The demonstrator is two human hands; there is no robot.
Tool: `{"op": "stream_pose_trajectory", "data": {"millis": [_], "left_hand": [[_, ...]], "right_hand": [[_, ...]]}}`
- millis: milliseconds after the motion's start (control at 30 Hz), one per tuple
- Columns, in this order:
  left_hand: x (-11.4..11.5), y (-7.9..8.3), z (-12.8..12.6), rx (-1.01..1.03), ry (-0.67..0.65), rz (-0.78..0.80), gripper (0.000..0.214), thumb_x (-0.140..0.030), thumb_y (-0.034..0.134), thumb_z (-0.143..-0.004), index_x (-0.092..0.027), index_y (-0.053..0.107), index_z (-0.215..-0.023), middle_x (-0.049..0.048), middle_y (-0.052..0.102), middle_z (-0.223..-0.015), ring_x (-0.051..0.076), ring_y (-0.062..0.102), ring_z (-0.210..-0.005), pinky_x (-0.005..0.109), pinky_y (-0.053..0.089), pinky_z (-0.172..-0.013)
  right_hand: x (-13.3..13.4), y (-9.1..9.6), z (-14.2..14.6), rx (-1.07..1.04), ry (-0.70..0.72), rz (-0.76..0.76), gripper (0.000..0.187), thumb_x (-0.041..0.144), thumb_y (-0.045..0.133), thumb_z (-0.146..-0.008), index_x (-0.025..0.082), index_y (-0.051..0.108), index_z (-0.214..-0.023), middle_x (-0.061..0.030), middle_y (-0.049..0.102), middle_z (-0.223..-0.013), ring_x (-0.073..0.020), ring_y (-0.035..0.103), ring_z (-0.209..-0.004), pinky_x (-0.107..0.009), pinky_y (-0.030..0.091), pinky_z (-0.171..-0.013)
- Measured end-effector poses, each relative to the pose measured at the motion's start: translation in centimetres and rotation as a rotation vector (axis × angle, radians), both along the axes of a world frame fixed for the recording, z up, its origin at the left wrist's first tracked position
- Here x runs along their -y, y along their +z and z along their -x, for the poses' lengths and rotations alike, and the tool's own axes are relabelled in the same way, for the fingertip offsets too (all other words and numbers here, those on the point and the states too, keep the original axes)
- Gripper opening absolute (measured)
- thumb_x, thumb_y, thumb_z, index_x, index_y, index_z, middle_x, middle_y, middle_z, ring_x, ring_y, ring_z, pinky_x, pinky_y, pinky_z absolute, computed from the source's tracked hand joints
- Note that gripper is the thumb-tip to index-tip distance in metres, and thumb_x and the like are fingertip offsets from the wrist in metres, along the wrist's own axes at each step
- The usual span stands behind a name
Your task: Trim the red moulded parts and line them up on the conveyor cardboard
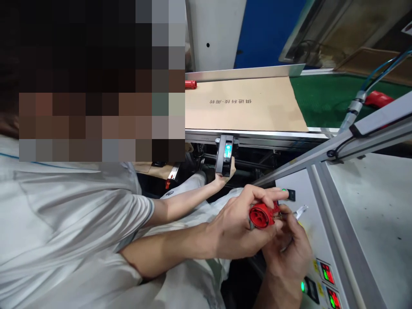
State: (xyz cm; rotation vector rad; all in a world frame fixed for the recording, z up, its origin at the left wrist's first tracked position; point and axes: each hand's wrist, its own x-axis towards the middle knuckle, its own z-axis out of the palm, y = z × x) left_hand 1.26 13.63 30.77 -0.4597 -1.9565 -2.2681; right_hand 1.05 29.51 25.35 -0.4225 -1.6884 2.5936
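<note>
On my end, the left hand (238,227) is closed firmly around a round red plastic connector (262,214) with three socket holes in its face, so that's where the main part sits, right up in the grip over the panel. Its index finger stretches out just beside a small black switch with a green light (290,194). The right hand (286,253) is tucked right under it, with its fingers (291,227) curled against the connector's edge, but I honestly can't tell if they're pinching it or some small piece. A thin silvery bit (301,211) pokes out just past them, too blurry for me to name. Both hands are above a grey metal control panel (317,240) with lit red-and-green digital readouts (326,272), and a pale speckled desk (363,214) runs along its right side. Over to the left, a co-worker in a pale grey shirt (74,201) holds up a black handheld device with a small blue-lit screen (225,155) in one hand (222,182). Past that is a tan cardboard-coloured conveyor belt printed with dark characters (257,107), with a red plastic piece (190,84) at its left end. Further right, another red piece (379,99) lies on a green mat (322,96) under blue pneumatic tubing (383,68).
</note>
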Motion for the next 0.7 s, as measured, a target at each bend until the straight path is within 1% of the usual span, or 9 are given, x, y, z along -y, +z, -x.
{"op": "stream_pose_trajectory", "data": {"millis": [67,133,200,300,367,467,533,600,700], "left_hand": [[-0.4,-0.2,0.0,-0.040,0.027,-0.048,0.033,-0.020,0.076,-0.098,-0.026,0.048,-0.114,0.0190,0.070,-0.151,0.028,0.060,-0.151,0.054,0.052,-0.125],[-0.6,-0.3,0.0,-0.065,0.035,-0.070,0.032,-0.020,0.074,-0.098,-0.026,0.046,-0.112,0.0189,0.070,-0.151,0.028,0.059,-0.152,0.056,0.052,-0.126],[-0.6,-0.3,0.0,-0.082,0.022,-0.072,0.032,-0.020,0.072,-0.099,-0.027,0.043,-0.109,0.0188,0.070,-0.151,0.029,0.059,-0.151,0.058,0.052,-0.126],[-0.6,-0.1,-0.1,-0.062,-0.041,-0.023,0.033,-0.021,0.070,-0.100,-0.028,0.038,-0.104,0.0178,0.069,-0.153,0.030,0.060,-0.151,0.060,0.053,-0.125],[-0.8,-0.1,-0.2,-0.081,-0.066,-0.012,0.036,-0.021,0.071,-0.098,-0.028,0.036,-0.103,0.0184,0.069,-0.152,0.031,0.061,-0.150,0.061,0.055,-0.123],[-1.3,-0.2,-0.2,-0.172,-0.052,-0.042,0.040,-0.016,0.072,-0.093,-0.028,0.035,-0.104,0.0196,0.072,-0.148,0.030,0.063,-0.148,0.061,0.055,-0.124],[-1.6,-0.4,-0.3,-0.206,-0.054,-0.047,0.044,-0.012,0.072,-0.090,-0.028,0.034,-0.103,0.0195,0.071,-0.149,0.030,0.064,-0.146,0.061,0.052,-0.126],[-1.8,-0.5,-0.3,-0.223,-0.072,-0.058,0.046,-0.009,0.072,-0.088,-0.028,0.033,-0.102,0.0191,0.071,-0.149,0.031,0.063,-0.148,0.061,0.052,-0.126],[-2.1,-0.8,-0.4,-0.259,-0.087,-0.082,0.046,-0.006,0.072,-0.087,-0.028,0.036,-0.105,0.0163,0.071,-0.148,0.032,0.061,-0.150,0.060,0.053,-0.125]], "right_hand": [[-0.4,0.3,-0.5,0.049,-0.005,0.117,0.020,0.043,0.075,-0.093,0.025,0.081,-0.101,-0.0011,0.079,-0.090,-0.0182,0.077,-0.081,-0.030,0.066,-0.076],[-0.6,0.4,-0.8,0.050,0.007,0.157,0.021,0.044,0.078,-0.090,0.026,0.082,-0.101,-0.0016,0.079,-0.089,-0.0187,0.077,-0.080,-0.031,0.066,-0.078],[-0.8,0.3,-0.9,0.027,-0.001,0.136,0.018,0.042,0.080,-0.089,0.027,0.083,-0.099,-0.0018,0.080,-0.093,-0.0186,0.077,-0.083,-0.031,0.066,-0.080],[-0.9,-0.1,-1.0,0.022,-0.011,0.084,0.019,0.044,0.078,-0.092,0.027,0.083,-0.098,-0.0037,0.080,-0.109,-0.0203,0.078,-0.094,-0.031,0.066,-0.083],[-0.9,-0.3,-1.2,0.052,-0.024,0.062,0.022,0.047,0.075,-0.095,0.029,0.082,-0.106,-0.0033,0.081,-0.115,-0.0205,0.077,-0.099,-0.032,0.065,-0.084],[-1.1,-0.6,-1.5,0.075,-0.049,0.055,0.029,0.050,0.075,-0.097,0.033,0.080,-0.120,-0.0013,0.081,-0.117,-0.0195,0.077,-0.098,-0.031,0.064,-0.082],[-1.5,-0.6,-1.7,0.048,-0.030,0.057,0.030,0.051,0.076,-0.097,0.032,0.080,-0.120,-0.0019,0.081,-0.115,-0.0198,0.077,-0.094,-0.032,0.065,-0.080],[-2.0,-0.4,-1.9,0.020,-0.011,0.060,0.029,0.051,0.080,-0.095,0.032,0.080,-0.116,-0.0016,0.082,-0.107,-0.0186,0.078,-0.088,-0.030,0.065,-0.076],[-2.6,0.0,-2.0,0.012,-0.009,0.069,0.037,0.053,0.089,-0.086,0.030,0.080,-0.113,-0.0013,0.082,-0.098,-0.0180,0.077,-0.080,-0.027,0.064,-0.069]]}}
